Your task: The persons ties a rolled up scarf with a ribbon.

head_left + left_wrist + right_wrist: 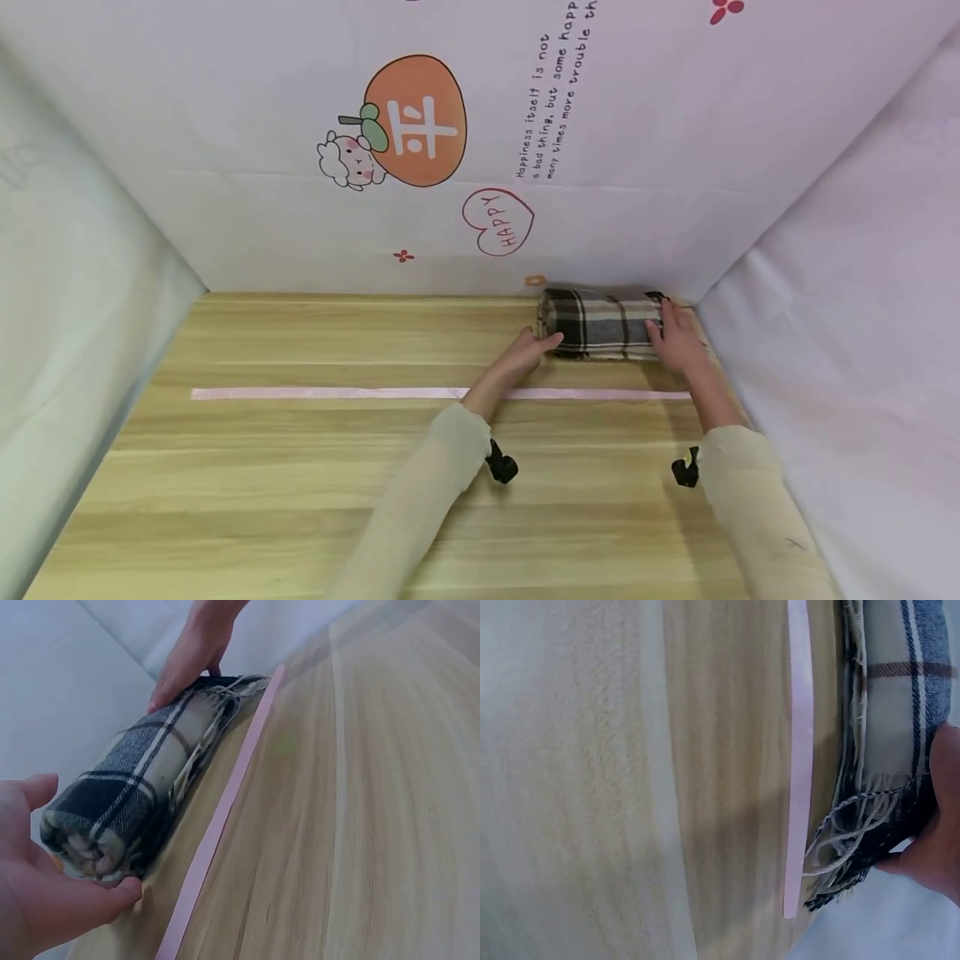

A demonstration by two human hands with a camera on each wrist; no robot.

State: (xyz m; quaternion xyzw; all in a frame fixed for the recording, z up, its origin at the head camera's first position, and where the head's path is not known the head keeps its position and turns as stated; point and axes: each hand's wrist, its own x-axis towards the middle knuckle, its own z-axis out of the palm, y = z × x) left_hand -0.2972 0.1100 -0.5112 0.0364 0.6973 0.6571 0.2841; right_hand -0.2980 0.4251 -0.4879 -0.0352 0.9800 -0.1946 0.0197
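Observation:
A plaid scarf (600, 325) in black, grey, cream and brown lies rolled up at the back right of the wooden table, close against the wall. Its fringe (855, 825) hangs loose along the near side at the right end. My left hand (528, 354) is at the roll's left end, thumb and fingers spread apart around the coiled end (90, 851). At the other end, my right hand (681, 342) grips the roll, its fingers over the top; part of this hand falls outside the right wrist view.
A pink tape strip (322, 393) runs across the table (262, 475) in front of the roll. White printed sheeting (285, 233) rises behind it, and a white side sheet (840, 333) stands close beside my right arm.

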